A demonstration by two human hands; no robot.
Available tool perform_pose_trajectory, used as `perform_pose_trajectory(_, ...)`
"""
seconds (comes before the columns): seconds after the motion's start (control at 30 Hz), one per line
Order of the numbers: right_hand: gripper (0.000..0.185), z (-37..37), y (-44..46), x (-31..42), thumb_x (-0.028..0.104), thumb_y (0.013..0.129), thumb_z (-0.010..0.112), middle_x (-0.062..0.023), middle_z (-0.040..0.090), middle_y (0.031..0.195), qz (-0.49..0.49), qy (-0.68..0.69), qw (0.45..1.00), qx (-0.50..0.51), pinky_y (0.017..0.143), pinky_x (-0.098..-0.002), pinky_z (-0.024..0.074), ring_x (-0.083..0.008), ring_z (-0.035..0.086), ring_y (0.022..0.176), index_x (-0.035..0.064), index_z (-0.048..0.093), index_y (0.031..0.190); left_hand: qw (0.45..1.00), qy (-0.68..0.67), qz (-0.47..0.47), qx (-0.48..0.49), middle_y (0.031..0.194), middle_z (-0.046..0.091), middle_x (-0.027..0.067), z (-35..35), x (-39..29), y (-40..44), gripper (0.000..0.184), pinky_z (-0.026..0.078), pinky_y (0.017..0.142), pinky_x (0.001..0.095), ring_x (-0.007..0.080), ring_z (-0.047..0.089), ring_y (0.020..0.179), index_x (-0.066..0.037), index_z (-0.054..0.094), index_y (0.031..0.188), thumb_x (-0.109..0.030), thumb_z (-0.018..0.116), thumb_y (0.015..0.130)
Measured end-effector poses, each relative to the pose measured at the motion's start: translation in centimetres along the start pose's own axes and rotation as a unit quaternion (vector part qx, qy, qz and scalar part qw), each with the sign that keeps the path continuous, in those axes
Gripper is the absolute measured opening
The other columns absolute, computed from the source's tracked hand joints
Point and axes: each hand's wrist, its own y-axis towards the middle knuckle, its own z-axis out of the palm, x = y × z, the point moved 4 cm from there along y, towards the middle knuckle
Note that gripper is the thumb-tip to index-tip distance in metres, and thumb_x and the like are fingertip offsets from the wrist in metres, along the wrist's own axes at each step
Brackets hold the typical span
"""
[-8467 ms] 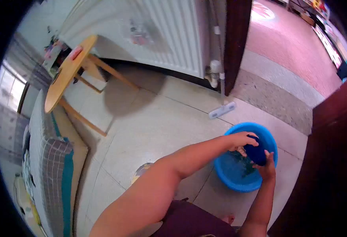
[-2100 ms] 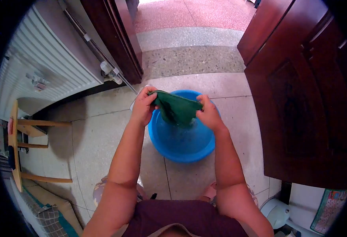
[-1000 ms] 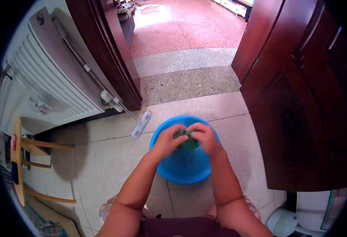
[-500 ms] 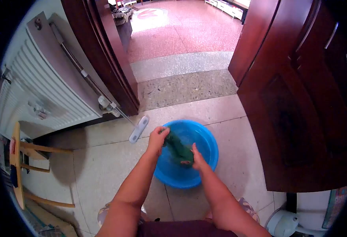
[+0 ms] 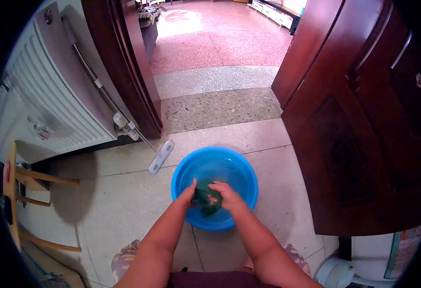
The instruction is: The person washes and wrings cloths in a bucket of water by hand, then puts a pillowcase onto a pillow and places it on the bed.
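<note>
A round blue basin [image 5: 252, 185] with water in it sits on the floor in front of me. Over its middle, a wet dark green cloth [image 5: 205, 207] is bunched between my two hands, with a small pinkish patch on it. My left hand [image 5: 188, 194] grips the cloth from the left, its thumb pointing up. From the right, my right hand [image 5: 227, 195] holds the other side, fingers bent over the top. The cloth hides some of the fingertips.
A flat mop [image 5: 161, 157] leans beside the white radiator [image 5: 62, 105]. A wooden stool [image 5: 13, 187] lies on the left. The dark red door [image 5: 349, 144] stands at the right, and a white rounded object [image 5: 335, 273] is at the lower right.
My hands have come closer together and nearer to me. The cloth, stretched out between them before, is now bunched up. The view has shifted slightly, so the basin appears farther left.
</note>
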Motion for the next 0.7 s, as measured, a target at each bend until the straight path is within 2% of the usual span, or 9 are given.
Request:
perform_pose_trajectory(0.1,0.026,-2.5,-0.5,0.4,0.021,0.081,0.054,-0.0087,0.058,0.085,-0.007,0.048,0.998,0.048,0.054,-0.0290,0.0482,-0.0175,0.058,0.070,0.0050,0.052,0.101,0.991,-0.028,0.110,0.064,0.108,0.054,0.0115,-0.9,0.6,5.0,0.047,0.042,0.076,0.0348,0.0222,0.052,0.095,-0.005,0.051,0.109,-0.044,0.050,0.082)
perform_pose_trajectory(0.2,0.030,-5.3,-0.4,-1.2,0.026,0.084,0.048,-0.0106,0.058,0.092,0.009,0.134,0.991,0.025,0.062,-0.0333,0.0494,-0.0210,0.058,0.074,0.0051,0.050,0.106,0.978,0.059,0.198,-0.017,0.088,0.059,0.0064,0.6,-2.7,1.4,0.033,0.043,0.066,0.0297,0.0173,0.055,0.078,-0.002,0.055,0.092,-0.033,0.058,0.079)
perform_pose_trajectory(0.27,0.032,-6.3,0.0,-2.5,0.028,0.087,0.043,-0.0112,0.058,0.092,0.033,0.177,0.984,-0.010,0.067,-0.0363,0.0477,-0.0251,0.057,0.074,0.0061,0.047,0.110,0.960,0.114,0.257,-0.014,0.079,0.055,0.0038,2.2,-3.0,1.7,0.028,0.042,0.059,0.0293,0.0174,0.052,0.069,-0.006,0.053,0.088,-0.031,0.059,0.077)
perform_pose_trajectory(0.3,0.034,-6.9,0.7,-3.2,0.030,0.087,0.042,-0.0118,0.058,0.095,0.009,0.188,0.982,-0.020,0.072,-0.0378,0.0467,-0.0259,0.056,0.079,0.0062,0.047,0.111,0.948,0.141,0.285,-0.013,0.075,0.053,0.0026,3.2,-3.0,1.7,0.026,0.041,0.056,0.0291,0.0174,0.050,0.064,-0.008,0.052,0.086,-0.031,0.060,0.076)
perform_pose_trajectory(0.37,0.038,-7.7,2.3,-4.4,0.034,0.087,0.041,-0.0130,0.057,0.101,-0.039,0.209,0.976,-0.039,0.081,-0.0408,0.0447,-0.0277,0.056,0.090,0.0065,0.048,0.112,0.879,0.236,0.410,-0.057,0.074,0.053,0.0051,5.7,-1.3,0.6,0.025,0.041,0.055,0.0325,0.0208,0.050,0.063,-0.008,0.052,0.089,-0.027,0.061,0.075)
perform_pose_trajectory(0.4,0.036,-7.3,2.3,-3.9,0.034,0.087,0.042,-0.0115,0.057,0.100,-0.029,0.244,0.969,-0.036,0.078,-0.0407,0.0458,-0.0268,0.056,0.086,0.0070,0.049,0.110,0.833,0.281,0.470,-0.077,0.074,0.053,0.0063,7.2,-0.6,-0.3,0.025,0.041,0.055,0.0341,0.0225,0.051,0.063,-0.008,0.052,0.091,-0.026,0.061,0.075)
perform_pose_trajectory(0.5,0.034,-5.8,1.8,-2.6,0.035,0.086,0.045,-0.0086,0.058,0.097,-0.004,0.322,0.946,-0.031,0.073,-0.0405,0.0478,-0.0250,0.058,0.078,0.0082,0.053,0.105,0.655,0.504,0.536,-0.172,0.077,0.056,0.0120,11.6,-0.2,-7.5,0.025,0.043,0.058,0.0420,0.0315,0.053,0.065,-0.009,0.052,0.094,-0.024,0.059,0.075)
perform_pose_trajectory(0.6,0.033,-6.0,2.3,-3.0,0.035,0.085,0.045,-0.0083,0.058,0.095,0.007,0.336,0.941,-0.030,0.074,-0.0405,0.0474,-0.0246,0.058,0.078,0.0085,0.053,0.103,0.700,0.504,0.487,-0.135,0.090,0.056,0.0156,13.1,1.0,-9.0,0.022,0.042,0.068,0.0456,0.0358,0.053,0.079,-0.010,0.052,0.095,-0.023,0.054,0.077)
perform_pose_trajectory(0.7,0.033,-7.0,2.6,-3.6,0.036,0.085,0.046,-0.0079,0.058,0.093,0.019,0.345,0.938,-0.036,0.074,-0.0405,0.0469,-0.0243,0.058,0.078,0.0088,0.054,0.101,0.775,0.453,0.409,-0.163,0.092,0.055,0.0142,11.1,-0.1,-4.8,0.022,0.042,0.069,0.0439,0.0352,0.052,0.083,-0.008,0.052,0.093,-0.025,0.054,0.078)
